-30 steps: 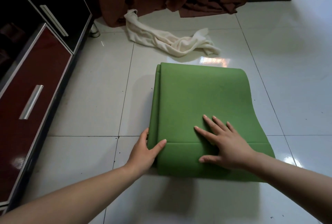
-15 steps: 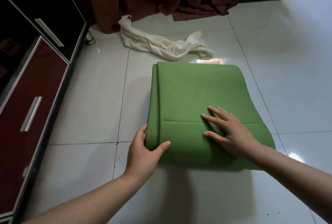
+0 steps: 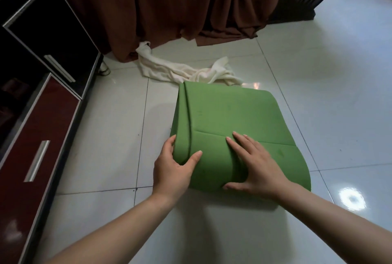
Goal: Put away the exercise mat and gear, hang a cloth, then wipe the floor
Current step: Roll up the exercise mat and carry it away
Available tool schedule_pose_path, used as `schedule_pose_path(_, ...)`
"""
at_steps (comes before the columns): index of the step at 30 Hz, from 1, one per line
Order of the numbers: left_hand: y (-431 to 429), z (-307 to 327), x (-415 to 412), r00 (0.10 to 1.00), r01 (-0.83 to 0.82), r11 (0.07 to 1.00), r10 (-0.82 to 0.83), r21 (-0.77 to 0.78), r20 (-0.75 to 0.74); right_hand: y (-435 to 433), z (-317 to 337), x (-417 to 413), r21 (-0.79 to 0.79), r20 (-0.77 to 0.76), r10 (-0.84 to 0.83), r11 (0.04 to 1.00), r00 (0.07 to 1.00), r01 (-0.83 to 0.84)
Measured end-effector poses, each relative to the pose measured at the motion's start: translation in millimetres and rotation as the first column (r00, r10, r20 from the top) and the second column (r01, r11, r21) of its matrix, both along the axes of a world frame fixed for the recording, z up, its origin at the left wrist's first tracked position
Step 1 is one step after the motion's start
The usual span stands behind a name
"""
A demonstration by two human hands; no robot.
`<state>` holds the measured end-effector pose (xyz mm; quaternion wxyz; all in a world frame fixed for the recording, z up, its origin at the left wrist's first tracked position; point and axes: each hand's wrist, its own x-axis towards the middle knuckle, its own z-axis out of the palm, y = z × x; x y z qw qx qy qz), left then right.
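- Gripping the folded green mat [image 3: 229,115] at its near-left corner with my left hand [image 3: 174,170]: the thumb is lying on top and the fingers are curling round the rounded side edge.
- My right hand [image 3: 256,166] is pressing flat on the top layer, fingers straight and spread, holding nothing.
- The mat is lying at centre frame on the glossy tiled floor [image 3: 318,73], stacked in thick layers. I am judging it soft, springy and light, and likely to open out if released, so I am rating its two side edges the best hold.
- A cream cloth [image 3: 180,70] is lying crumpled just past the mat's far edge; I cannot tell whether they are touching.
- A dark cabinet [image 3: 42,136] is running down the left and a brown curtain [image 3: 169,9] is hanging across the top, while open tile is lying right and below.
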<state>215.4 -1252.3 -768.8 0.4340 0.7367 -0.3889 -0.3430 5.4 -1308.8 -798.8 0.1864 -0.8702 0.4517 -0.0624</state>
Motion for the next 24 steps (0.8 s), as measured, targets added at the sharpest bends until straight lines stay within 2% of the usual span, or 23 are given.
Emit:
schedule_pose_path(5,-7.8,4.7,4.2,0.996,-0.014,0.999,0.011,-0.036,-0.089,13.2,-5.7,9.9,-0.228,-0.003,-0.038,0.973,0.999,0.036)
schedule_pose_path(10,-18.4,23.2,-1.5,0.989,-0.001,0.995,-0.014,-0.101,-0.146,1.7,14.6,8.6,-0.263,0.134,-0.048,0.961,0.99,0.082)
schedule_pose_path(14,-27.9,41.9,6.9,0.989,0.069,0.993,-0.08,-0.091,-0.128,-14.5,32.8,7.8,-0.292,0.146,-0.039,0.953,0.989,0.081)
schedule_pose_path(15,-28.2,45.0,10.9,0.993,0.107,0.991,-0.11,-0.079,-0.036,-18.8,35.3,9.3,-0.296,0.146,-0.036,0.952,0.989,0.079)
schedule_pose_path(16,-27.0,46.9,15.2,0.982,0.156,0.986,-0.147,-0.066,0.119,-22.8,37.4,11.3,-0.298,0.144,-0.032,0.952,0.989,0.075)
schedule_pose_path(17,-25.4,47.0,19.2,0.933,0.224,0.973,-0.196,-0.058,0.302,-27.1,39.2,13.4,-0.296,0.142,-0.029,0.953,0.989,0.071)
schedule_pose_path(19,-22.9,40.8,24.9,0.747,0.377,0.926,-0.293,-0.018,0.598,-35.8,43.9,17.4,-0.289,0.131,-0.033,0.955,0.991,0.07)
schedule_pose_path(21,-25.0,30.2,29.3,0.589,0.439,0.898,-0.293,0.006,0.753,-42.7,48.6,20.7,-0.28,0.111,-0.036,0.958,0.993,0.066)
schedule_pose_path(24,-38.1,25.0,39.6,0.459,0.515,0.856,-0.229,-0.048,0.858,-46.2,53.1,23.6,-0.258,0.098,-0.053,0.963,0.994,0.076)
